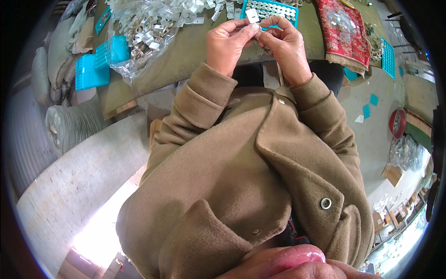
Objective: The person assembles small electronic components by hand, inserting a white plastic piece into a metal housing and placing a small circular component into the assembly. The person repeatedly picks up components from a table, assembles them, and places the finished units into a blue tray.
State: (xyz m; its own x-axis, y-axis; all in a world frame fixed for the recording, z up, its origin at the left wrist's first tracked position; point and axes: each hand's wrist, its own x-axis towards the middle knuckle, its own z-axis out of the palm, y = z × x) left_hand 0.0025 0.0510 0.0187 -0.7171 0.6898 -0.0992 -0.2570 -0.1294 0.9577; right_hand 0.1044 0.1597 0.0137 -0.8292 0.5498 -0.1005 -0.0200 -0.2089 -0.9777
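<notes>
My left hand (228,45) and my right hand (289,50) meet above the table's near edge, fingertips pinched together. A small white square piece (252,16) with a dark mark stands up from the left thumb and fingers. The right thumb and fingers close against the left fingertips; what they grip is mostly hidden, though something small and shiny shows beneath them. Just beyond the hands sits a blue tray (296,16) with rows of round silvery pieces. Left of it spreads a heap of small white pieces (190,8).
A clear plastic bag (127,69) with small parts hangs over the table edge beside blue trays (92,73). To the right lies a red patterned cloth (346,39). Stuffed sacks (74,123) stand on the left. A red basin (397,123) is on the floor at right.
</notes>
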